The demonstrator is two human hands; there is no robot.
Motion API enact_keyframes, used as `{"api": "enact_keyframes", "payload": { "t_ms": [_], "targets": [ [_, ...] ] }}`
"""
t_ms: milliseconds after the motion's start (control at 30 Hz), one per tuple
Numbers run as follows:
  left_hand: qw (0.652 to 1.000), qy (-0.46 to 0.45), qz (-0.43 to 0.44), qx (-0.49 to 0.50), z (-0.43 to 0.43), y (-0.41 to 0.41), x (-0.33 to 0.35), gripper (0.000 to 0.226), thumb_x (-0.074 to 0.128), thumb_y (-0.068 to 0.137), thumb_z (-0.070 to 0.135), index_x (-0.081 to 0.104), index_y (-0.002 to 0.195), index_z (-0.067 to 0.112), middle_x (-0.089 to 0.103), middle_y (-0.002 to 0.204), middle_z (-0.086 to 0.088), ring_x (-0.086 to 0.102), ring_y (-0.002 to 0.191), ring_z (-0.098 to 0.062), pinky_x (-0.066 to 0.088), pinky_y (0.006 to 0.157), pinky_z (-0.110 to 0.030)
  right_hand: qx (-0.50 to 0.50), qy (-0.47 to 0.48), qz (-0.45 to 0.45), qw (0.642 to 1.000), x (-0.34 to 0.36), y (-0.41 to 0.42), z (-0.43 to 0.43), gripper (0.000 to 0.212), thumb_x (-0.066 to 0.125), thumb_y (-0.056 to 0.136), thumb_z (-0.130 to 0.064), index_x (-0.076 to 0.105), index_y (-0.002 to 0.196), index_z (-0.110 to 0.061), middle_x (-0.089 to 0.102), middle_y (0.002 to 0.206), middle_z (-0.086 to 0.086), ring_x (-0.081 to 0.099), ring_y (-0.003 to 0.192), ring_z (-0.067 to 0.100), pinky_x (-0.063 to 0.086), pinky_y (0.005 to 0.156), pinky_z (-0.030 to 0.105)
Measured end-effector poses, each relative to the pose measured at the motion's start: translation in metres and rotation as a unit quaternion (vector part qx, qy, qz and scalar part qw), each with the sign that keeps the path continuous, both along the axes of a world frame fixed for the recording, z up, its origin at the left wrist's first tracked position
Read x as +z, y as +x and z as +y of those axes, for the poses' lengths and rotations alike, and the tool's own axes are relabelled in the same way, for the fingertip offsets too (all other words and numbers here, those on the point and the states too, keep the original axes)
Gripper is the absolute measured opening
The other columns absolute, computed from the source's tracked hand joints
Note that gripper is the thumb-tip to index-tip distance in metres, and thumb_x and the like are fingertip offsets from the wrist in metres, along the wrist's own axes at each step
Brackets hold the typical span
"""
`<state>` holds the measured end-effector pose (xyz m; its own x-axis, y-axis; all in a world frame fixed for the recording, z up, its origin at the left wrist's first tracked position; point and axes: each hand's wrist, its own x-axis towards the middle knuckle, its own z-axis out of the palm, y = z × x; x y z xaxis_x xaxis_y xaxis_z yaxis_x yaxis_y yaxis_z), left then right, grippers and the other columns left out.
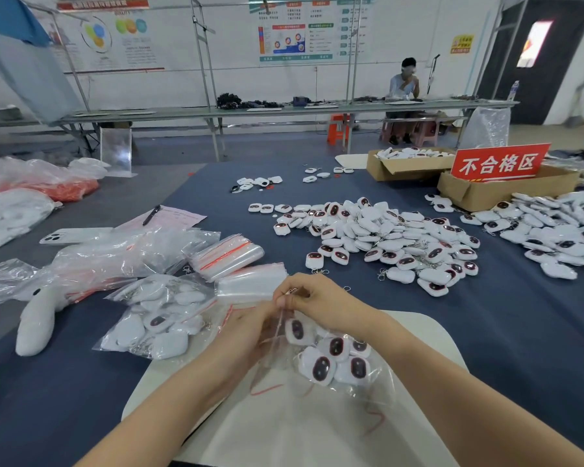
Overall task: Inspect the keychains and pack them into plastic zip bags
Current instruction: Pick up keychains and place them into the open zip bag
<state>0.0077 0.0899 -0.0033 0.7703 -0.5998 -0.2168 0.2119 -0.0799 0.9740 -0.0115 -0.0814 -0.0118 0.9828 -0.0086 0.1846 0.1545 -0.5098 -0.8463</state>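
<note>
A clear zip bag (321, 389) with a red seal line lies on a white pad (418, 335) in front of me, holding several white keychains (331, 358) with dark oval faces. My left hand (246, 335) grips the bag's mouth from the left. My right hand (309, 298) pinches the bag's top edge, fingers curled. A big heap of loose keychains (388, 241) lies on the blue table beyond. Stacks of empty zip bags (230, 256) sit to the left, and a filled bag (155, 318) lies beside them.
Two cardboard boxes (405, 166) and a red sign (499, 161) stand at the back right, with another keychain heap (560, 230) near them. A phone (68, 235), a pen on pink paper (169, 217) and a white plush toy (38, 318) lie left. A person sits at a far bench.
</note>
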Motion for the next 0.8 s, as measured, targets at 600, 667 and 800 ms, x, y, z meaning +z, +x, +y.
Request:
{"api": "enact_keyframes", "payload": {
  "t_ms": [600, 667, 800],
  "targets": [
    [0.942, 0.164, -0.291, 0.024, 0.011, 0.008, -0.035, 0.028, 0.049, 0.105, 0.018, 0.062, 0.080, 0.018, 0.063, 0.068, 0.017, 0.055, 0.063, -0.001, 0.043, 0.069, -0.031, -0.231, -0.060, -0.031, 0.971, -0.050, -0.033, -0.034, 0.025, 0.042, 0.106, -0.031, 0.059, 0.121, -0.040, 0.061, 0.106, -0.019, 0.055, 0.087, -0.006, 0.038, 0.074, 0.014],
    [0.947, 0.166, -0.274, 0.030, 0.012, 0.006, -0.034, 0.028, 0.048, 0.105, 0.019, 0.062, 0.081, 0.018, 0.064, 0.067, 0.019, 0.056, 0.058, 0.001, 0.043, 0.061, -0.023, -0.228, -0.102, -0.031, 0.968, -0.051, -0.033, -0.037, 0.025, 0.042, 0.106, -0.030, 0.060, 0.121, -0.036, 0.059, 0.105, -0.018, 0.054, 0.093, -0.002, 0.038, 0.078, 0.015],
    [0.963, 0.143, -0.225, 0.045, 0.013, 0.003, -0.030, 0.026, 0.050, 0.105, 0.021, 0.064, 0.086, 0.010, 0.070, 0.065, 0.005, 0.057, 0.048, -0.007, 0.042, 0.046, -0.017, -0.238, -0.059, -0.011, 0.969, -0.051, -0.035, -0.047, 0.022, 0.046, 0.105, -0.028, 0.062, 0.115, -0.039, 0.060, 0.098, -0.021, 0.055, 0.088, -0.006, 0.041, 0.072, 0.010]
  ]
}}
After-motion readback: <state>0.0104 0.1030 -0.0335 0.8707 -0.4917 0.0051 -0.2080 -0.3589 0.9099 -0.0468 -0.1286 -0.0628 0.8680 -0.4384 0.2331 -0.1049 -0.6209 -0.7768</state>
